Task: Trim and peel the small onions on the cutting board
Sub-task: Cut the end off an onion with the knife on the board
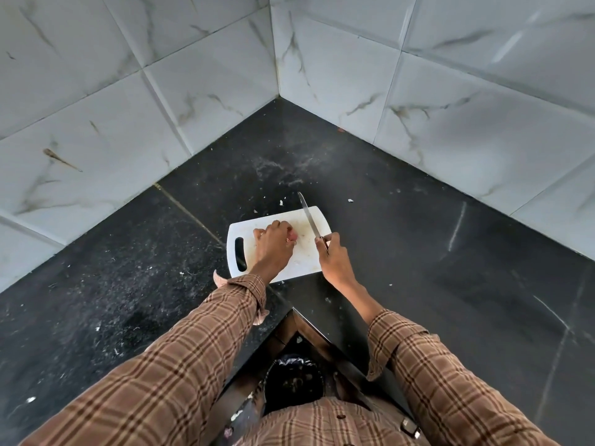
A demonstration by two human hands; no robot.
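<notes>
Left grip (273,241) clasps a small pink onion (293,235) mid cutting board (291,268), while right grip (331,252) clenches the knife (309,220) near the board's right edge.

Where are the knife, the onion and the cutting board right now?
knife (308,217), head view, middle of the blade.
onion (293,235), head view, pink part showing beside the left hand's fingers.
cutting board (302,262), head view, bare white surface between the hands.

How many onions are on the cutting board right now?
1 in view: a small pinkish onion held under the left hand near the middle of the white cutting board. More may be hidden beneath that hand.
</notes>
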